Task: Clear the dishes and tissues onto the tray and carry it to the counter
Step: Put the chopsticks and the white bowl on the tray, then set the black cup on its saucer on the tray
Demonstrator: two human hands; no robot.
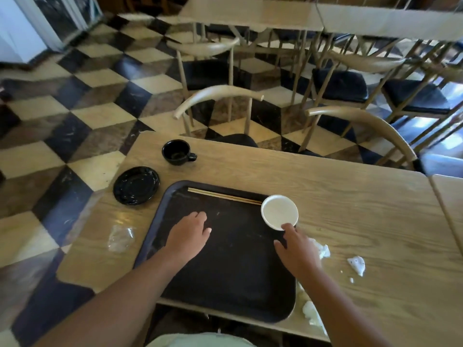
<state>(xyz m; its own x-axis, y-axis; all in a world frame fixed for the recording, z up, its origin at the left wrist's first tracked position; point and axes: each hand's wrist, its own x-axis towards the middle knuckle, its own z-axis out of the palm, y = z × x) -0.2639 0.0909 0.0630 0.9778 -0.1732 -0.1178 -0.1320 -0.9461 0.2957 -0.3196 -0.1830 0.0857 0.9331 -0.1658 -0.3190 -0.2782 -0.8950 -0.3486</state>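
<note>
The right hand (298, 254) has its fingertips on the rim of the white bowl (279, 212), which sits at the tray (225, 284) corner next to the chopsticks (224, 196); the left hand (189, 234) lies open and flat on the tray, holding nothing. It seems the dish-loading step: black cup (176, 152) & saucer (136, 185) wait beyond the left hand, tissues (357, 264) lie just right of the right hand, so next needs a reach to those.

White bowl (279, 211), black tray (225, 259), perhaps black-and-cream checkered floor (75, 108).
</note>
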